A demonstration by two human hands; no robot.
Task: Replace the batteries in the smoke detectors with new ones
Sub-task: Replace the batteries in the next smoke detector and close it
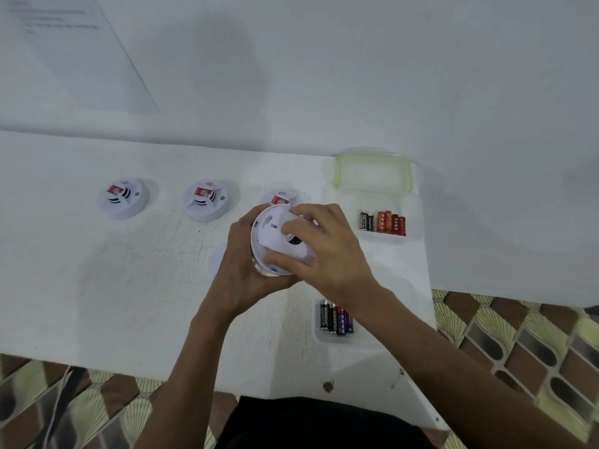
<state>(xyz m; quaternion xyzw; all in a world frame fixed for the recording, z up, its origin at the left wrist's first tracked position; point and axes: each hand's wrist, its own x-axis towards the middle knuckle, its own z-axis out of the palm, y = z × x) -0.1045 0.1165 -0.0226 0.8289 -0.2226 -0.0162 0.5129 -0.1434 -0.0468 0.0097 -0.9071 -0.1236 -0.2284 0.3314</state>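
White surface before us: our left hand cups the round white plastic smoke detector at centre, our right hand curling its fingers round the back (red cylindrical batteries at two o'clock).

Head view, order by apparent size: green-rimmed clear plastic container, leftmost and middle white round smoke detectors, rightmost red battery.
1. Green-rimmed clear plastic container
2. Leftmost white round smoke detector and middle white round smoke detector: look alike
3. Rightmost red battery

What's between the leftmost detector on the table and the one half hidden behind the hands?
Head view: a third smoke detector, standing on the table, apart from both the leftmost detector and the half-hidden detector.
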